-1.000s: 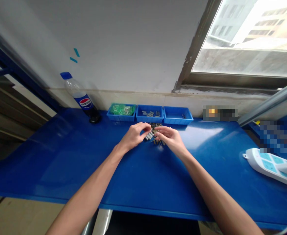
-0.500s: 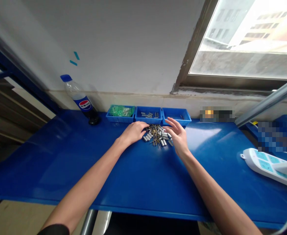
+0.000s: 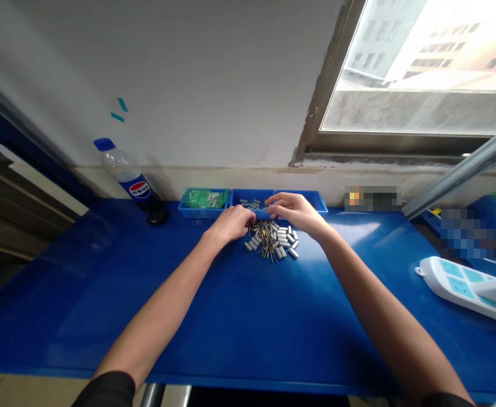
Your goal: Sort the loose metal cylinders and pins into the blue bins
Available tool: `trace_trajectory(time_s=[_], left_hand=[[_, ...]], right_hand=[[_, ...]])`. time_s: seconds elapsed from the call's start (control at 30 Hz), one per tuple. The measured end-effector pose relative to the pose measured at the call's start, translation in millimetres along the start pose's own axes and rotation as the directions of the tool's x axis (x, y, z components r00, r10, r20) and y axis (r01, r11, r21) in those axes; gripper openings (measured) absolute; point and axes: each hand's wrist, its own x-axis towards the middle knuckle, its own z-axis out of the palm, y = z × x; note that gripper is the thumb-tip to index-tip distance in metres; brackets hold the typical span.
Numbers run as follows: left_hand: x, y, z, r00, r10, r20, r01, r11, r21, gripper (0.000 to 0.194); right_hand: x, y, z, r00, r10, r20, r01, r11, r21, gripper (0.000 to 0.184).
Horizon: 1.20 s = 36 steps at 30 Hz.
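The blue counter (image 3: 231,333) spans the view, with a white power strip (image 3: 468,288) on its right and a cola bottle (image 3: 135,186) at the back left. Of the hands, the left hand (image 3: 230,224) curls down at the pile's far-left edge, and the right hand (image 3: 299,213) reaches, fingers loosely bent, over the middle tray (image 3: 252,194); whether either grasps anything I cannot tell. A left tray (image 3: 201,213) and right tray (image 3: 322,206) flank the middle one. Near them, silver cylinders (image 3: 283,243) lie around thin brass-coloured pins (image 3: 267,237) on the counter
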Motion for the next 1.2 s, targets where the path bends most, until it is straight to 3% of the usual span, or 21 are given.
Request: trace_trajectory(time_s=[0.2,0.37,0.6,0.73,0.83,0.97,1.07,1.2], left_hand=[[1,-2,-3.4,0.999,-0.002,0.048,-0.001,0.998,0.059,0.02],[2,0,-5.2,0.996,0.03,0.08,-0.036,0.996,0.083,0.019],[-2,-5,-10.1,0.997,0.076,0.019,-0.077,0.994,0.073,0.017],[-4,-12,-16.4,0.993,0.105,-0.053,-0.108,0.993,-0.056,0.013],[-4,-13,-23.2,0.98,0.141,-0.142,-0.168,0.965,-0.201,0.01],[-6,-8,-27.8,0.956,0.148,-0.254,-0.238,0.895,-0.378,0.01],[-6,-4,-25.7,0.953,0.142,-0.267,-0.248,0.873,-0.42,0.009],[-5,-2,-21.4,0.962,0.15,-0.226,-0.232,0.887,-0.398,0.01]], right_hand=[[5,4,-4,0.978,0.007,0.208,0.042,0.971,-0.233,0.027],[2,9,1,0.955,-0.02,0.296,0.105,0.956,-0.273,0.027],[-2,18,-4,0.976,-0.019,0.216,0.077,0.962,-0.262,0.023],[-5,25,-5,0.979,0.012,0.201,0.043,0.962,-0.268,0.02],[-5,28,-1,0.977,0.029,0.211,0.015,0.979,-0.203,0.022],[-5,29,7,0.978,0.085,0.189,-0.101,0.992,0.08,0.029],[-5,30,12,0.989,0.098,0.113,-0.126,0.955,0.267,0.03],[-4,32,14,0.992,0.126,0.003,-0.12,0.937,0.327,0.034]])
